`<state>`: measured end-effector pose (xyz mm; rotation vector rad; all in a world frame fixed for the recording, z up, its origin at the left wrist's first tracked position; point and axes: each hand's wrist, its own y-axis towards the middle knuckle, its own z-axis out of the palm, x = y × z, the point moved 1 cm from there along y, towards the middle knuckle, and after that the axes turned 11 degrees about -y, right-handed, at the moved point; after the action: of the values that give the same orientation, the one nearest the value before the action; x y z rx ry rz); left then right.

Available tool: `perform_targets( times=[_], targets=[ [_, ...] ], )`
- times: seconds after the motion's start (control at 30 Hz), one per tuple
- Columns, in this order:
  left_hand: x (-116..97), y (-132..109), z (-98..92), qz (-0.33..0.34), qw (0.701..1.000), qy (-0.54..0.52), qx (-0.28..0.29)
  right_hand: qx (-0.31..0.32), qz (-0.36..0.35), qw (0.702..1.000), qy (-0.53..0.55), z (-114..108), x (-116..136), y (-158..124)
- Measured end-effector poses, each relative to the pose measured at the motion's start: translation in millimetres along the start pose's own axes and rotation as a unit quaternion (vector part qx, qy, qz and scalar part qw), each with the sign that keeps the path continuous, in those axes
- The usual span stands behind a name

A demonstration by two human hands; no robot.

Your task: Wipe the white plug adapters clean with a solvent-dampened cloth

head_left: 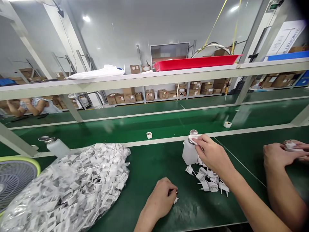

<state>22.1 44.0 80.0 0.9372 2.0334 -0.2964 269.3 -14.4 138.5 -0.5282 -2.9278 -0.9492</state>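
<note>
My left hand (pixel 161 197) rests low over the green bench with its fingers closed around a small white plug piece (pixel 176 200), whose metal pins stick out past my fingertips. Farther right, my right hand (pixel 212 153) pinches a small white cloth-like pad (pixel 193 138) against the top of a white pump dispenser bottle (pixel 189 153) with a raised metal lid. Below that hand lies a loose pile of white plug pieces (pixel 210 181), some with pins showing. To my left is a big clear plastic bag (pixel 96 180) full of similar white pieces.
A second dispenser bottle (pixel 58 147) stands behind the bag, beside a green-rimmed fan (pixel 18 174). White housings (pixel 149 135) sit on the green belt. A co-worker's hands (pixel 277 154) work at far right. Overhead, a shelf holds a red tray (pixel 195 63).
</note>
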Motion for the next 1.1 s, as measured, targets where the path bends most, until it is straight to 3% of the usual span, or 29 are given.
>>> perform_targets(
  times=[0.13,0.23,0.37,0.5,0.57,0.63,0.77,0.9,1.03,1.1],
  targets=[
    [9.5,-4.6,6.5,-0.033,0.998,-0.045,-0.012,-0.002,0.024,0.997,0.068,-1.6,-1.7,0.2],
    [20.1,-16.1,5.3,-0.054,0.996,-0.065,-0.037,-0.018,0.072,0.985,0.157,-3.4,-2.5,-14.7],
    [31.6,-35.2,6.7,-0.085,0.993,-0.077,-0.037,0.011,0.145,0.950,0.277,9.2,12.6,-68.0],
    [38.0,-43.4,24.0,-0.053,0.994,-0.084,-0.038,0.072,0.142,0.927,0.339,35.6,53.1,-124.3],
    [41.7,-44.1,36.6,-0.016,0.997,-0.066,-0.046,0.084,0.112,0.924,0.354,46.8,73.0,-141.9],
    [46.2,-44.7,47.5,0.007,0.997,-0.036,-0.065,0.081,0.036,0.937,0.338,54.9,86.4,-154.4],
    [53.5,-45.9,56.4,0.009,0.996,-0.017,-0.090,0.031,-0.138,0.971,0.193,64.3,89.7,-176.5],
    [53.1,-45.1,53.4,0.006,0.996,-0.035,-0.079,0.049,-0.174,0.970,0.161,64.2,83.1,-177.7],
    [49.3,-44.7,52.4,-0.007,0.996,-0.050,-0.078,0.152,-0.078,0.956,0.238,58.2,85.3,-151.3],
    [48.4,-45.4,53.6,-0.006,0.995,-0.059,-0.081,0.162,-0.056,0.952,0.254,56.6,86.4,-143.7]
  ],
)
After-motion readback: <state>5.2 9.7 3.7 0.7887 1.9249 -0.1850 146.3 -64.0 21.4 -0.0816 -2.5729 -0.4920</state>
